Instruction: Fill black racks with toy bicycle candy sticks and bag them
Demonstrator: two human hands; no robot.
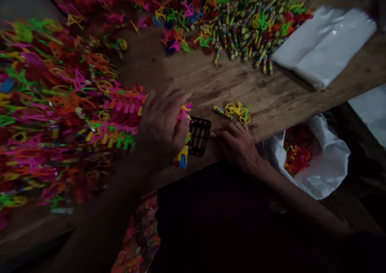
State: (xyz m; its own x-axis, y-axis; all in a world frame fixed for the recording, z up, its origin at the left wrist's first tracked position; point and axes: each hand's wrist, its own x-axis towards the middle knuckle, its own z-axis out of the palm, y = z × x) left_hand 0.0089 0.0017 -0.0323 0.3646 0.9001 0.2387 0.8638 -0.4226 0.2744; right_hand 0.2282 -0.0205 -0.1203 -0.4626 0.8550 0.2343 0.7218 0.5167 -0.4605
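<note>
My left hand (163, 124) is closed over a bunch of small plastic toy pieces (183, 157); pink, yellow and blue ends stick out past the thumb. Beside it a black plastic grid (199, 136) lies at the table's near edge, its left side partly behind that hand. To the right of the grid, my right hand (239, 144) rests low with curled fingers, a tiny yellowish tip showing at the fingertips. Just beyond those fingers lie a yellow toy bicycle (238, 110) with a green part and a stick in a multicoloured wrapper (222, 112).
Heaped plastic toys (60, 116) cover the left of the wooden table (187, 72). Many wrapped sticks (241, 31) are piled at the back, near a stack of clear plastic bags (325, 44). A white sack (328, 164) of colourful pieces stands below the right edge.
</note>
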